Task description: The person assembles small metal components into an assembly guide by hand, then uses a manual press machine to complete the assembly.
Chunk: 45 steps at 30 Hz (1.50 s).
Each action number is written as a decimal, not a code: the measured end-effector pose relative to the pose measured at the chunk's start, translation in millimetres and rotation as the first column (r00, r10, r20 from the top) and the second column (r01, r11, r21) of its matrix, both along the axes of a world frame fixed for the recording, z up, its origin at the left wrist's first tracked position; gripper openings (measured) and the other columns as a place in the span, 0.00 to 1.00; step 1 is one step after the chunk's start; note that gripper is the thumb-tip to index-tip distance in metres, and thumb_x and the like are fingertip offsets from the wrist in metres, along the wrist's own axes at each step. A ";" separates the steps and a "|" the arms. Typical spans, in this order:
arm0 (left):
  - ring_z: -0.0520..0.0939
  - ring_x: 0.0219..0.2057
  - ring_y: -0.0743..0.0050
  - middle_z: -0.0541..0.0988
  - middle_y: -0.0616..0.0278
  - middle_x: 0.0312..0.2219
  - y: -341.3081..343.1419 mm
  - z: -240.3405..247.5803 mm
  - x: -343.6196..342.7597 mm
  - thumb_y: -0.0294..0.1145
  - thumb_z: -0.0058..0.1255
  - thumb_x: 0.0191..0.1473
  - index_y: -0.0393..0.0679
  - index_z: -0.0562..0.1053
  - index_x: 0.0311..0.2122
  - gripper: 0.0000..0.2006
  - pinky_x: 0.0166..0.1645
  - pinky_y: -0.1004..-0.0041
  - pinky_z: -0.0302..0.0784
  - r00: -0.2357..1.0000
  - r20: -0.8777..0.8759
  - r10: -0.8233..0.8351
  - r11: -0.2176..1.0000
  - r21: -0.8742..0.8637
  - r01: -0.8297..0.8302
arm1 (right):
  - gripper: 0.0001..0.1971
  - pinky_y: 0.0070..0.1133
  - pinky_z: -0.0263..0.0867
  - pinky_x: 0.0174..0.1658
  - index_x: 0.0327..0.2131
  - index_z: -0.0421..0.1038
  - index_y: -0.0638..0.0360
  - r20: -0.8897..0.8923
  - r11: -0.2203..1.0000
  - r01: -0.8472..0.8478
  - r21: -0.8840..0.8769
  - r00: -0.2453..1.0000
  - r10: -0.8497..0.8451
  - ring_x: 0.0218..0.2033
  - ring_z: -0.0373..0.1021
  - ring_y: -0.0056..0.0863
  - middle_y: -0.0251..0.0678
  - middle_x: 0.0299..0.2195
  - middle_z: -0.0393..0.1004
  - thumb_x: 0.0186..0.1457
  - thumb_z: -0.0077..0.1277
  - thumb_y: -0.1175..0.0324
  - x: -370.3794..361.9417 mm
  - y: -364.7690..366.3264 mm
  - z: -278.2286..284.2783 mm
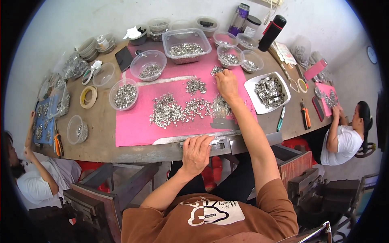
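Observation:
My right hand (227,86) reaches across the pink mat (133,135), its fingers drawn together at a small pile of metal pieces (217,69). Whatever lies between those fingertips is too small to make out. At the front table edge my left hand (196,153) is bent with its fingers together, beside a metal fixture (219,142); its fingertips are partly hidden. Between the hands lie flat silvery strips (221,107). Left of them spreads a large heap of small shiny metal pieces (166,111), with a smaller heap (195,86) behind it.
Clear plastic tubs of metal pieces (150,60) line the back. A white dish (265,108) of larger metal pieces stands right, near a teal-handled tool (281,118) and orange pliers (305,115). Tape (88,97) lies left. Co-workers sit at the left (36,182) and right (344,139).

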<state>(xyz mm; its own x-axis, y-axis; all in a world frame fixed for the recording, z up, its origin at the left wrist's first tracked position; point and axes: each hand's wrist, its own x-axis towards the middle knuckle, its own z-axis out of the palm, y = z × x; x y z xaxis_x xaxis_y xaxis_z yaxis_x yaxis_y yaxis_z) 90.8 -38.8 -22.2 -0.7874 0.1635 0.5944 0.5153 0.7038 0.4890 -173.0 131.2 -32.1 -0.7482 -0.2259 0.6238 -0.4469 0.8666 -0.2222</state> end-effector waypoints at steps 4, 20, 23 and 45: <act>0.78 0.46 0.63 0.78 0.61 0.45 -1.4 0.6 -2.8 0.25 0.59 0.51 0.44 0.73 0.54 0.23 0.56 0.62 0.64 1.000 0.002 -0.018 1.000 -0.006 0.018 | 0.05 0.37 0.66 0.43 0.29 0.73 0.60 -0.104 0.990 -0.001 0.141 0.994 0.016 0.37 0.70 0.43 0.42 0.32 0.72 0.56 0.54 0.69 -1.2 3.5 -2.2; 0.78 0.45 0.62 0.78 0.60 0.45 1.3 -3.5 -5.8 0.25 0.58 0.51 0.44 0.73 0.54 0.22 0.56 0.62 0.63 0.999 -0.032 -0.005 1.000 -0.002 0.005 | 0.06 0.40 0.64 0.40 0.31 0.72 0.63 -0.015 0.994 -0.109 -0.001 0.994 0.109 0.36 0.72 0.48 0.47 0.30 0.74 0.59 0.53 0.70 34.1 5.4 35.4; 0.78 0.45 0.62 0.78 0.60 0.44 -0.6 -4.1 -5.6 0.25 0.58 0.51 0.44 0.73 0.54 0.23 0.56 0.62 0.63 0.999 -0.040 0.000 1.000 0.006 0.000 | 0.07 0.39 0.64 0.37 0.30 0.71 0.66 0.262 0.968 -0.232 -0.100 0.932 0.250 0.32 0.71 0.51 0.48 0.27 0.73 0.58 0.53 0.72 103.1 17.6 66.9; 0.76 0.36 0.68 0.78 0.69 0.28 -80.9 14.5 -70.9 0.34 0.64 0.52 0.49 0.82 0.34 0.05 0.53 0.60 0.61 0.985 0.035 0.168 0.977 -0.140 -0.162 | 0.05 0.33 0.62 0.39 0.31 0.73 0.60 0.234 0.970 -0.218 -0.105 0.943 0.237 0.32 0.69 0.38 0.37 0.29 0.72 0.50 0.59 0.77 191.1 42.5 33.8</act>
